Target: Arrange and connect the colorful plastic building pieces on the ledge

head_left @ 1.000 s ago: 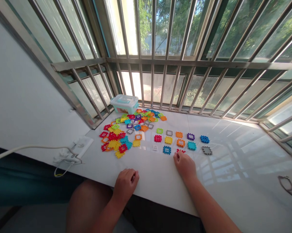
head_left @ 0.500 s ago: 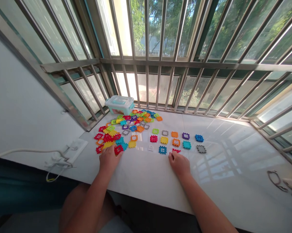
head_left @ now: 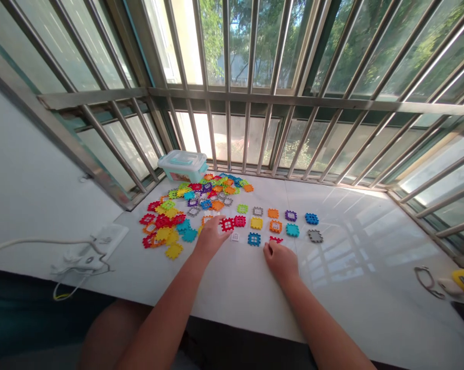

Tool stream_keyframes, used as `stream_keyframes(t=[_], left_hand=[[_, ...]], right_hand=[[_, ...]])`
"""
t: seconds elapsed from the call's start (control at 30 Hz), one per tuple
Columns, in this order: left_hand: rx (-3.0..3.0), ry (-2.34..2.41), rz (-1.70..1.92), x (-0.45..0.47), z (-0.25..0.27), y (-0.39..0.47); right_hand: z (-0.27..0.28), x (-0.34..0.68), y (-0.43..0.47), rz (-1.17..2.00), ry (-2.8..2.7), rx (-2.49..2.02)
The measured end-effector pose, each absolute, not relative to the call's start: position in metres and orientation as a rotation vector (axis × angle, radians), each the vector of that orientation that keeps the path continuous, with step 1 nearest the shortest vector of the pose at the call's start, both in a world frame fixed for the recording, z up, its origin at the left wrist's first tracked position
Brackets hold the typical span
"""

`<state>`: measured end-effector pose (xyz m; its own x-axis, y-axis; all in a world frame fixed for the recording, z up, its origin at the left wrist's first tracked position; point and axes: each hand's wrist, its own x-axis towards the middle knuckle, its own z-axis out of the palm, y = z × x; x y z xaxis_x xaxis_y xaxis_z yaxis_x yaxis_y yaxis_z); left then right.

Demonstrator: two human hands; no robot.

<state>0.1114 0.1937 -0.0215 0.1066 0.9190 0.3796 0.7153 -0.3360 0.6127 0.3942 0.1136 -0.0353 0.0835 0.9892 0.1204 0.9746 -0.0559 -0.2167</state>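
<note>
Red tile (head_left: 227, 224) pinched in my left hand (head_left: 210, 237) near the ledge's (head_left: 351, 267) middle; right hand (head_left: 280, 259) rests loosely curled, grasping nothing.

White glossy table (head_left: 351, 267) set against a barred window. Lying on it: a pile of coloured plastic tiles (head_left: 185, 210) at the left rear, single tiles in rows (head_left: 274, 226) near centre, a lidded box (head_left: 182, 165) behind the pile, a power strip (head_left: 100, 244) at the left edge, and glasses (head_left: 426, 281) at the right.

Sunlit barred window (head_left: 255, 77) above white sill (head_left: 370, 288)
</note>
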Motion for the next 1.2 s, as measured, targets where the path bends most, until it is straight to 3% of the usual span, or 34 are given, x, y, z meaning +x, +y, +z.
stream_keyframes(t=[0.3,1.2], left_hand=[[2.251,1.525,0.913,0.15,-0.037,0.248],[2.143,1.409,0.828,0.137,-0.043,0.257]], right_hand=[[-0.036,0.394,0.115,0.084,-1.973,-2.121],[-0.034,0.394,0.114,0.091,-1.949,-2.124]])
